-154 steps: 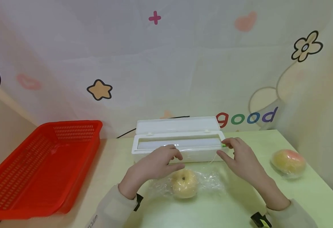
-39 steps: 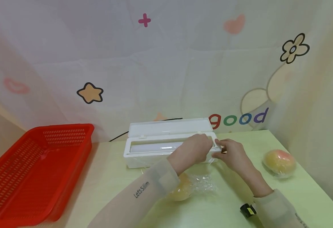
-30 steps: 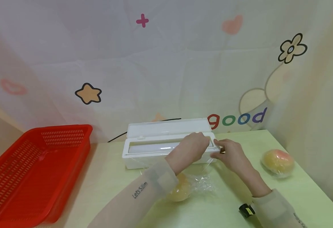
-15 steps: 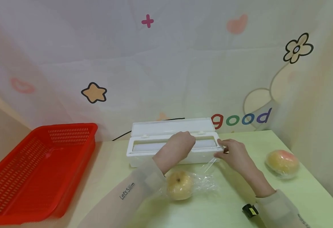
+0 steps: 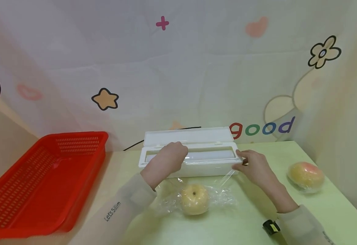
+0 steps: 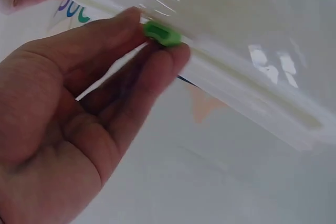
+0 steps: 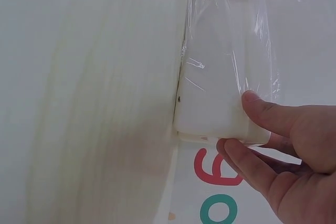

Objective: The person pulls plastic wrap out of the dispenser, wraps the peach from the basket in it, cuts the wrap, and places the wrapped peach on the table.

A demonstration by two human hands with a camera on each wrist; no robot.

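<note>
A white cling film dispenser [image 5: 210, 169] stands on the table with its lid raised and a film roll inside. My left hand [image 5: 167, 158] is over its left half; in the left wrist view its thumb and finger pinch a green slide cutter [image 6: 161, 33] on the box's edge. My right hand [image 5: 256, 166] grips the dispenser's right end, thumb and fingers at the corner. Clear film [image 7: 231, 40] hangs over the front of the box. A round yellow pear [image 5: 194, 200] sits in front, on or in crumpled film; which one I cannot tell.
A red plastic basket [image 5: 51, 187] stands at the left. At the right lies a film-wrapped yellow and pink fruit [image 5: 306, 175] near the table's edge. A printed cloth [image 5: 197, 85] hangs behind the table.
My left hand has slid from the dispenser's right end leftward along its front edge, uncovering the pear. Five seconds ago the green cutter was at the right end. My right hand stays there.
</note>
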